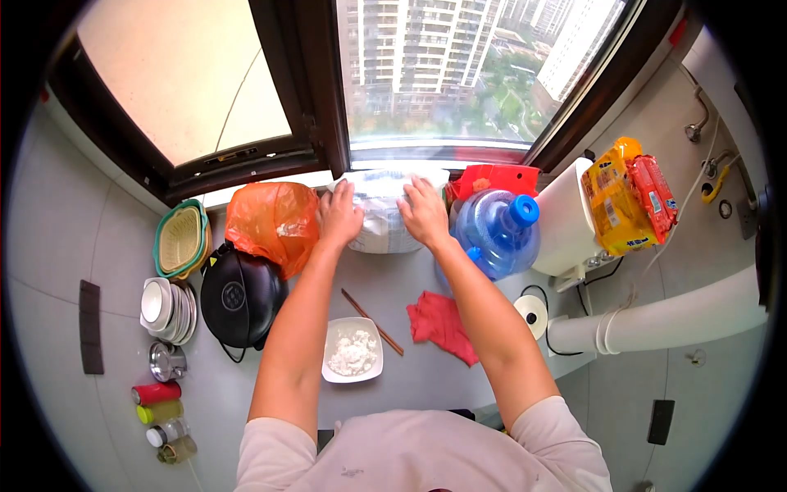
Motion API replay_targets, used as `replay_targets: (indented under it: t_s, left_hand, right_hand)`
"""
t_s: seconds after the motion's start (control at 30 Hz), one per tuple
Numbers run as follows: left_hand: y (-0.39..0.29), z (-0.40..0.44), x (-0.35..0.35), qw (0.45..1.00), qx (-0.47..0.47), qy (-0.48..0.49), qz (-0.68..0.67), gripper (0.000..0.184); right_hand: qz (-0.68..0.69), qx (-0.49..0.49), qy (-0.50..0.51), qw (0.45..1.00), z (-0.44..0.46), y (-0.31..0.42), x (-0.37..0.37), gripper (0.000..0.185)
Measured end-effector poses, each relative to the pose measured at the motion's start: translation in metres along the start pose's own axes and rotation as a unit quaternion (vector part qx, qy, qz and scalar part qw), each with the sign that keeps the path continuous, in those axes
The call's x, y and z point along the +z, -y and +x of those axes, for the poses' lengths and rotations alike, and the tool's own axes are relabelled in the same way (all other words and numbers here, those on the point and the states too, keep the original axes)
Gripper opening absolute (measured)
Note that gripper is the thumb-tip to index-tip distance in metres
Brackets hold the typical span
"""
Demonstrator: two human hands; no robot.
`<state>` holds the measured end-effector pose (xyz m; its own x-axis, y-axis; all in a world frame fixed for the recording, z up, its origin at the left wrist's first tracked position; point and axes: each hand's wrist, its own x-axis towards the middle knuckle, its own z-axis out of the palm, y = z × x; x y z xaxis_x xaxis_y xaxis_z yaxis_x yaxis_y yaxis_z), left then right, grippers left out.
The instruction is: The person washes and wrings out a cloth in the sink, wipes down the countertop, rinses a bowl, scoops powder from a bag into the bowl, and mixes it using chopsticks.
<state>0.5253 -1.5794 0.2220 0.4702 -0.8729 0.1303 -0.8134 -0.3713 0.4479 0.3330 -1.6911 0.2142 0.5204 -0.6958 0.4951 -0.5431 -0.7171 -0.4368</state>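
A white plastic sack [381, 215] with faint print stands against the window at the back of the counter. What is inside it does not show. My left hand [339, 215] grips its upper left side, fingers bent over the top. On the upper right side, my right hand [424, 213] holds it the same way. Nearer to me sits a square white bowl [328, 366] of cooked rice [354, 353]. A pair of brown chopsticks [373, 321] lies beside the bowl, and a crumpled red cloth [443, 325] is to its right.
Left of the sack are an orange plastic bag [275, 221], a black electric pan [238, 299], baskets [179, 238], stacked dishes [168, 310] and several bottles [160, 414]. A large blue water jug [496, 238] and a white appliance [566, 221] with snack packs [627, 197] stand right.
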Motion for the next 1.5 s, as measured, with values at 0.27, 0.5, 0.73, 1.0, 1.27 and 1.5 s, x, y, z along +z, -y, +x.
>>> replay_targets:
  t_s: [0.27,0.5,0.73,1.0,1.27,1.5]
  left_hand:
    - [0.019,-0.06,-0.025,0.98,0.169,-0.09,-0.045,0.051]
    - [0.078,-0.199,-0.008,0.983,0.027,-0.078,-0.166,0.04]
    - [0.144,-0.335,0.03,0.949,-0.226,-0.008,-0.218,0.037]
    - [0.142,-0.389,0.061,0.874,-0.286,0.064,-0.387,0.049]
    - [0.127,-0.396,0.05,0.704,-0.376,0.111,-0.592,0.073]
    - [0.104,-0.424,0.059,0.648,-0.404,0.017,-0.645,0.07]
  right_hand:
    - [-0.003,-0.036,-0.043,0.998,-0.036,0.04,-0.027,0.041]
    - [0.104,0.019,0.119,0.987,-0.177,0.075,-0.006,0.029]
    - [0.069,0.19,0.273,0.94,-0.299,0.092,0.013,0.028]
    - [0.016,0.203,0.265,0.943,-0.321,0.096,0.022,0.025]
    - [-0.122,0.123,0.278,0.945,-0.324,0.092,0.028,0.015]
    - [0.038,0.129,0.196,0.971,-0.327,0.065,0.025,0.017]
